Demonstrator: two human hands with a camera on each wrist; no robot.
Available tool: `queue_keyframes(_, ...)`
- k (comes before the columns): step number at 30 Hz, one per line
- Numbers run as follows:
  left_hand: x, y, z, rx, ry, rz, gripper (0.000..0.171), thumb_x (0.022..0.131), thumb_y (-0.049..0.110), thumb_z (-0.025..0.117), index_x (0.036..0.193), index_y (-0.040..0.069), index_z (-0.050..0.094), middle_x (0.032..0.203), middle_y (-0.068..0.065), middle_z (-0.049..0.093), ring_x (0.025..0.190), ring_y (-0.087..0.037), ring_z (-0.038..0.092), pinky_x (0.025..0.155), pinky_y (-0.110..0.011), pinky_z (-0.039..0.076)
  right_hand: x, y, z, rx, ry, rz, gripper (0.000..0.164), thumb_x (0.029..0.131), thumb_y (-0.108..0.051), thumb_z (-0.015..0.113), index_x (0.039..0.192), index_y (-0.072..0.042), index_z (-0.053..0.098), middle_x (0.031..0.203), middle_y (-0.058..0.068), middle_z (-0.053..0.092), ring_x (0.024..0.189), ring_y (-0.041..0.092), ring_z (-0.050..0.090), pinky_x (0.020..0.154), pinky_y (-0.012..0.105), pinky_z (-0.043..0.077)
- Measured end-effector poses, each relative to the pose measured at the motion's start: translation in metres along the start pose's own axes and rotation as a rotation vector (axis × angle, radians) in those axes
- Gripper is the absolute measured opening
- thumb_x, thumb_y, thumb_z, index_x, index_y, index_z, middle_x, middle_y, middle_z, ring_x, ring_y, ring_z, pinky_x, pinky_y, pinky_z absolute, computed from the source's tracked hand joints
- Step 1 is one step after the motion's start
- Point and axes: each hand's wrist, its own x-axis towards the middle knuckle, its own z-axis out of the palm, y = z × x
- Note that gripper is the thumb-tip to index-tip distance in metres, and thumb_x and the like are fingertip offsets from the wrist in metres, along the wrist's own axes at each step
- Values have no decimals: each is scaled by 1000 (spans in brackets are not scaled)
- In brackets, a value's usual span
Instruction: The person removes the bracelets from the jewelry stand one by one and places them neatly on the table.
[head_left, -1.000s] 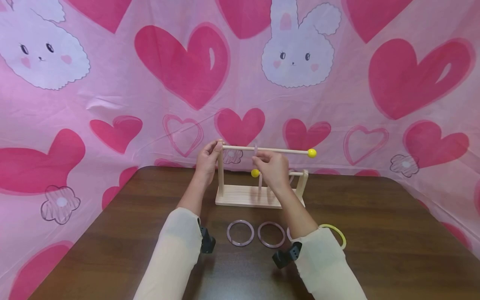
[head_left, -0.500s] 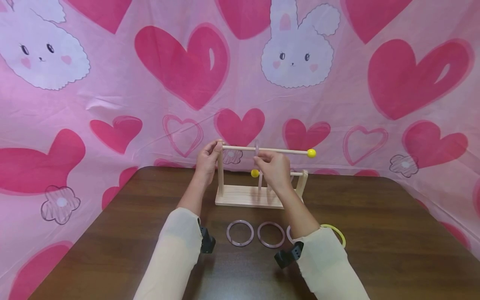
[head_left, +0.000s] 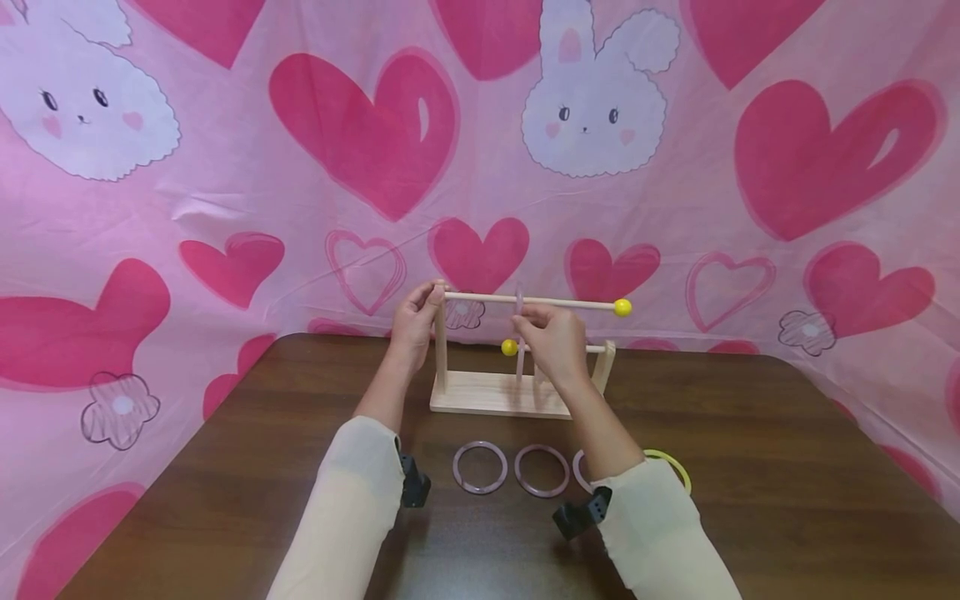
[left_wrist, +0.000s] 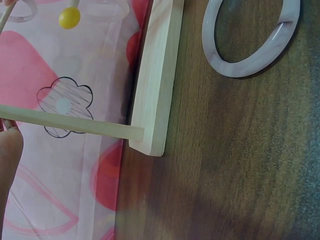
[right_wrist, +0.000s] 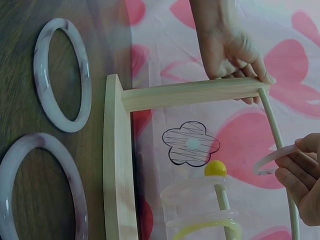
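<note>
A wooden bangle stand (head_left: 487, 393) with two rods stands on the table. My left hand (head_left: 412, 325) grips the top of its tall left post (head_left: 441, 350); the right wrist view shows the thumb at the post's end and fingers behind it. With thumb and fingers, my right hand (head_left: 553, 337) pinches a pale lilac bangle (right_wrist: 265, 162), which encircles the upper rod (head_left: 480, 297) around mid-length. A yellow ball (head_left: 622, 308) caps that rod's right end. Below, the shorter rod with its yellow ball (right_wrist: 216, 168) carries pale bangles and a yellow one (right_wrist: 200, 228), partly hidden by my right hand in the head view.
In front of the stand, two lilac bangles (head_left: 457, 467) lie flat side by side. A third pale bangle (head_left: 577, 469) and a yellow-green one (head_left: 681, 468) lie partly under my right forearm. A pink heart-print cloth (head_left: 315, 192) hangs behind the table.
My right hand has shifted slightly to the right along the upper rod, with the lilac bangle moving along in its pinch. The left hand stays on the post.
</note>
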Motion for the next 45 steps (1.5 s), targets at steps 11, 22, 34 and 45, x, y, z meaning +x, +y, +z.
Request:
queue_keyframes(11, 0, 1, 0, 4, -4, 3, 14, 92, 3, 54, 96, 12, 65, 84, 8, 62, 86, -8, 53, 84, -24, 41, -1, 6, -3, 4, 28, -17, 18, 81, -10, 70, 96, 1, 71, 84, 15, 69, 76, 24, 68, 64, 33, 53)
queue_keyframes(22, -1, 1, 0, 9, 14, -12, 14, 92, 4, 54, 95, 13, 64, 84, 7, 62, 86, -9, 53, 84, -25, 41, -3, 10, -11, -45, 51, -52, 18, 81, -10, 70, 96, 0, 71, 85, 13, 69, 81, 24, 67, 69, 37, 51)
queue_keyframes(34, -2, 0, 0, 1, 8, -8, 14, 92, 3, 54, 103, 4, 63, 85, 7, 63, 88, -10, 54, 85, -25, 41, -5, 18, -19, -86, 108, -77, 18, 80, -12, 72, 94, -1, 72, 84, 13, 69, 75, 24, 67, 61, 31, 50)
queue_keyframes(45, -1, 0, -1, 1, 5, -11, 13, 92, 3, 54, 100, 8, 63, 87, 5, 63, 89, -10, 54, 84, -24, 40, -4, 18, -27, -24, 131, -34, 17, 80, -8, 70, 92, 3, 71, 83, 17, 68, 72, 26, 67, 54, 16, 48)
